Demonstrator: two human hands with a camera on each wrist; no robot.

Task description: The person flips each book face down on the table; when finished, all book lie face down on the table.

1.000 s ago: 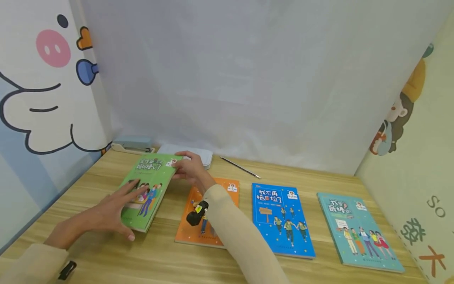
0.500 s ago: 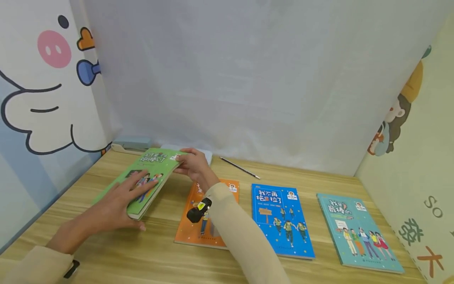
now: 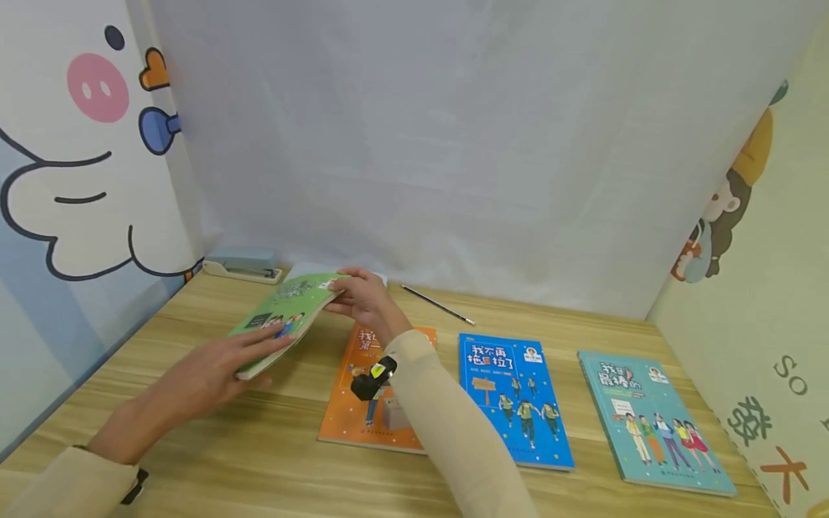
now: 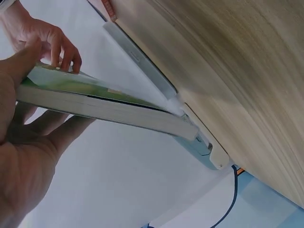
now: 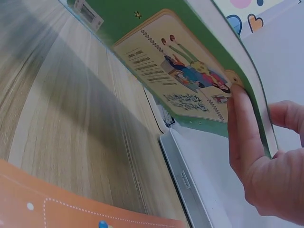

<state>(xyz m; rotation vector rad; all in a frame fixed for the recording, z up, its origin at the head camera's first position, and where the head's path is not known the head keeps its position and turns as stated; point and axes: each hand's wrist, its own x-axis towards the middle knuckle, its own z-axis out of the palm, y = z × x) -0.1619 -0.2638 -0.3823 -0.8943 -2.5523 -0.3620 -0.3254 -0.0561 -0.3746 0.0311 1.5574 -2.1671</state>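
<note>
A green book (image 3: 285,298) hangs tilted over the left part of the table, between both hands. My left hand (image 3: 214,367) grips its near end, with thumb and fingers on opposite sides of the pages (image 4: 109,109) in the left wrist view. My right hand (image 3: 365,306) pinches the far right corner. In the right wrist view, its fingers (image 5: 244,123) lie flat along the illustrated back cover (image 5: 175,71), and the thumb is on the other side. Under the right forearm, an orange book (image 3: 346,421) lies on the table, partly hidden by the sleeve.
A blue book (image 3: 518,388) and a teal book (image 3: 667,424) lie in a row to the right. Behind the green book are a stapler (image 3: 239,262) and a pale flat case (image 5: 183,178). A pencil (image 3: 437,304) lies near the back curtain (image 3: 453,144). Printed walls flank the table.
The green book has risen and tilted, shifting slightly right and away from me. My left hand has gone from lying across its cover to gripping its near end; my right hand still pinches the corner.
</note>
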